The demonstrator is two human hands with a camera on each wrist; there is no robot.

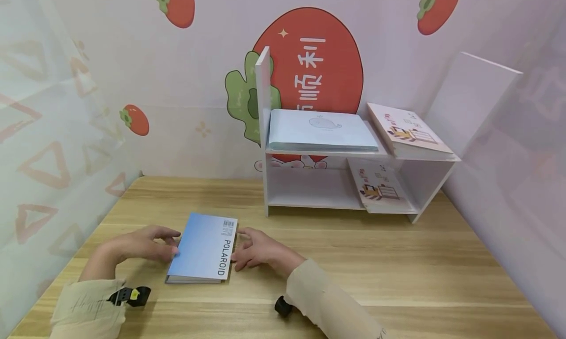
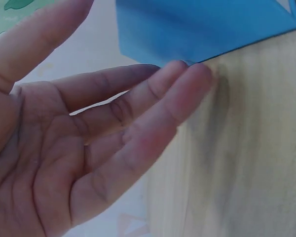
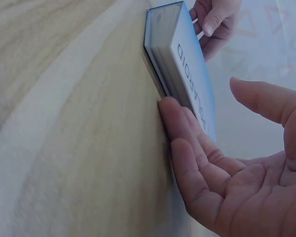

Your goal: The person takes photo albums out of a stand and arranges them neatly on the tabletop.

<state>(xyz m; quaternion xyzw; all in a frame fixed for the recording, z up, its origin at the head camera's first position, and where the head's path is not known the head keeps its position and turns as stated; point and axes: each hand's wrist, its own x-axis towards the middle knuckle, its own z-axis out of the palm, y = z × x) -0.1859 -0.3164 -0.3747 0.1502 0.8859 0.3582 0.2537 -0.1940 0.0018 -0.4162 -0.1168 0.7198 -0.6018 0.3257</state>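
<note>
A blue photo album [image 1: 201, 250] with "POLAROID" printed along its right side lies flat on the wooden table. My left hand [image 1: 148, 243] is at its left edge, thumb and fingers spread apart; in the left wrist view the fingertips [image 2: 190, 86] appear to touch the blue cover's edge. On the opposite side, my right hand [image 1: 261, 253] has its fingertips against the album's right edge. The right wrist view shows these fingers [image 3: 187, 158] low beside the page edges, with the thumb held away. Neither hand is curled round the album.
Behind and to the right stands a white two-tier shelf [image 1: 309, 199]. A pale blue whale-print album [image 1: 323, 130] lies on its upper tier, beside a pink illustrated book [image 1: 409, 130]. A similar book [image 1: 380, 186] lies on the lower tier. The wooden table [image 1: 376, 265] extends to the right.
</note>
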